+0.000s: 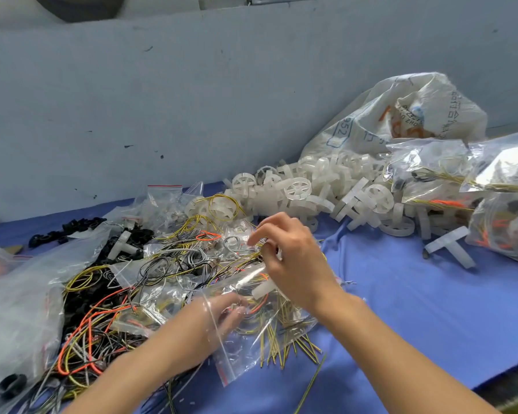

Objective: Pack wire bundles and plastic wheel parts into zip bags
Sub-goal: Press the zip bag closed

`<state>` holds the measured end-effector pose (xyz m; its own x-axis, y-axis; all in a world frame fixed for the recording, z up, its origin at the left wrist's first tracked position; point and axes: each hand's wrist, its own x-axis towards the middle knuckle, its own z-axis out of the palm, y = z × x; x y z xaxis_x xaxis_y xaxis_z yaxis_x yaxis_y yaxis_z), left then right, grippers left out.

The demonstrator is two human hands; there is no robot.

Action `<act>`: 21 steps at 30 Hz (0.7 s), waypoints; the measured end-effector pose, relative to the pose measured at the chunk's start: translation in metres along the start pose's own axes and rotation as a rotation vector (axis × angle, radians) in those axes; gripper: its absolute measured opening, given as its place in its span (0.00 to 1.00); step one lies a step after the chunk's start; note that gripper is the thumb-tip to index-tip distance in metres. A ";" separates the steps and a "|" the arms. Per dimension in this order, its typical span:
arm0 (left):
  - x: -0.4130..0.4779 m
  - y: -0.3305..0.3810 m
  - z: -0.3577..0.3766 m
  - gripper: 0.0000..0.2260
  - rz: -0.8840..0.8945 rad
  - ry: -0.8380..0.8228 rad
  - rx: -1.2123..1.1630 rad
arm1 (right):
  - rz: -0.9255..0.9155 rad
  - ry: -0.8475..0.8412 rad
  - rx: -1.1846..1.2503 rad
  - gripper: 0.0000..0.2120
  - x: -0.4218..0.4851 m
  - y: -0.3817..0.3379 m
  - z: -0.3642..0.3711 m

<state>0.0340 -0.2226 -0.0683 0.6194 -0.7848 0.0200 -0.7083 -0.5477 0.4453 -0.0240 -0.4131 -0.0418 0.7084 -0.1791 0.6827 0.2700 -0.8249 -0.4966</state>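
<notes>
A clear zip bag (pixel 251 351) with a red strip lies on the blue cloth at centre. My left hand (pixel 219 318) is inside the bag's mouth, seen through the plastic, with curled fingers among yellow-green wires. My right hand (pixel 290 258) hovers just above the bag and pinches a bundle of thin wires (pixel 259 245). A white plastic wheel part (pixel 265 288) lies in the bag below that hand. Yellow-green wire ends (pixel 284 348) stick out of the bag's lower edge.
A tangle of orange, yellow, grey and black wires (pixel 102 312) covers the left. White plastic wheels (pixel 305 189) spill from a big sack (pixel 401 115) at the back right. Filled zip bags (pixel 491 189) sit at the right. Black rings (pixel 66 231) lie far left.
</notes>
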 end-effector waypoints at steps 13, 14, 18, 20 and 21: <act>-0.003 -0.061 -0.087 0.10 -0.198 0.245 -0.109 | 0.346 0.037 0.292 0.15 0.014 0.004 0.008; -0.004 -0.064 -0.085 0.08 -0.187 0.256 -0.071 | 0.335 0.023 0.309 0.15 0.017 -0.001 0.011; -0.019 -0.077 -0.069 0.17 -0.165 0.086 0.130 | 0.271 -0.084 0.297 0.13 0.021 -0.020 0.027; -0.034 -0.084 -0.058 0.26 -0.115 0.025 0.161 | 0.212 -0.168 0.227 0.12 0.022 -0.028 0.038; -0.044 -0.089 -0.053 0.28 -0.083 0.047 0.135 | 0.182 -0.210 0.185 0.12 0.021 -0.033 0.043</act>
<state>0.0873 -0.1239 -0.0618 0.6907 -0.7225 0.0313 -0.6909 -0.6466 0.3234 0.0104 -0.3665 -0.0342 0.8697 -0.1842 0.4580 0.2267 -0.6751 -0.7021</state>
